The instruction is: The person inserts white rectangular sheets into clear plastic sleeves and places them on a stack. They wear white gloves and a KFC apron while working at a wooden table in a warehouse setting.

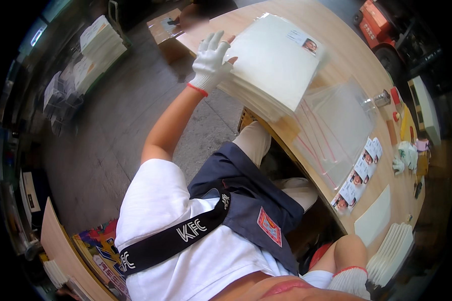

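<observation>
Left hand (213,61) sits at left edge of white packet stack (272,62) on desk (354,56), grip spread. Right hand (350,282) is near white pile (390,256); grip hidden, can't tell. Clear bags (331,123) lie beside stack.

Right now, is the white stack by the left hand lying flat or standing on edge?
Lying flat: the white stack shows its broad top facing up, layered edges beneath.
</observation>
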{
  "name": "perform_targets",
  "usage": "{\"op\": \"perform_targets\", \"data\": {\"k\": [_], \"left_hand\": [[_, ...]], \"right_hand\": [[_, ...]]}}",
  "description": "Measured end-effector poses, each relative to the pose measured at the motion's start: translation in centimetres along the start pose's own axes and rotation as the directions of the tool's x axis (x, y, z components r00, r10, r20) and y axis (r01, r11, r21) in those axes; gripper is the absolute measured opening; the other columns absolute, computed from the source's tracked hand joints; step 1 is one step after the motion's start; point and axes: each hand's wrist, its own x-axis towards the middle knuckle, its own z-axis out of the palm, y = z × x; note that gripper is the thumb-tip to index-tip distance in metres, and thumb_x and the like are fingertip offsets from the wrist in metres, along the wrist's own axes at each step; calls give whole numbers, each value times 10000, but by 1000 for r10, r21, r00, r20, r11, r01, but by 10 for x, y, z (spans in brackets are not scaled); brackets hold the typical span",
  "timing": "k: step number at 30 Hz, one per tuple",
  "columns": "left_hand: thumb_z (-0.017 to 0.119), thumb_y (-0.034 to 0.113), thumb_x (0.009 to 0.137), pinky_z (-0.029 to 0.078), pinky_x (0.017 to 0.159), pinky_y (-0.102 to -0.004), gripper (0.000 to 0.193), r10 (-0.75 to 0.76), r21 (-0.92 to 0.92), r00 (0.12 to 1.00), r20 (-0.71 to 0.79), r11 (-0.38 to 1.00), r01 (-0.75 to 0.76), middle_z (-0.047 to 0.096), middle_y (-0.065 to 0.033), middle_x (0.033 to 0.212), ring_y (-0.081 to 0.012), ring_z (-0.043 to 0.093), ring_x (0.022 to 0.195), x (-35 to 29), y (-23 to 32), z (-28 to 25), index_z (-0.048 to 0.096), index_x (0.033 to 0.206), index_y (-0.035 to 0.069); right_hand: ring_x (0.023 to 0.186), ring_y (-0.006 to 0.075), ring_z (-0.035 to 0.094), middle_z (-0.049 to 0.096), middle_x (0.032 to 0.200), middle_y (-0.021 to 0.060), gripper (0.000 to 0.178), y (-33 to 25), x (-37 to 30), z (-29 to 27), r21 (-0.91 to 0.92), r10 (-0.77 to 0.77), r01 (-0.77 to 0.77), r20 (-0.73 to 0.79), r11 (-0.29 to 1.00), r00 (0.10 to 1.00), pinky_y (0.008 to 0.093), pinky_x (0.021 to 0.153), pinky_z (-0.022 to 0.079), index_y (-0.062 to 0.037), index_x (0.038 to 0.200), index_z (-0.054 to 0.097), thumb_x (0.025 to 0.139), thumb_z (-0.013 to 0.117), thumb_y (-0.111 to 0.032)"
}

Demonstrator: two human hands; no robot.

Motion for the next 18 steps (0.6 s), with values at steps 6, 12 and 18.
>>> {"op": "perform_targets", "data": {"k": [6,12,18], "left_hand": [[730,64,640,393,1006,-440,438,269,-245,941,-204,917,-315,505,-99,1295,-330,426,1233,-12,75,-36,636,1065,110],[705,10,550,442,954,-441,464,402,-530,910,-103,752,-392,575,-92,1193,-343,510,1147,-36,157,-55,665,996,128],[693,-13,581,425,954,-447,467,498,-688,867,27,638,-345,557,-149,1221,-386,493,1168,-72,209,-34,635,1037,68]], "right_hand": [[575,170,542,571,671,45,187,-23,-20,-16,-86,23,-25,-22,996,999,313,519,413,-42,813,607,835,562,-222],[552,178,536,564,648,45,194,-54,-44,-31,-223,59,-72,-62,972,996,320,502,405,-43,774,607,829,562,-224],[529,186,529,556,625,44,206,-98,-112,-31,-778,236,-260,-148,572,961,326,486,397,-45,736,608,823,563,-226]]}}
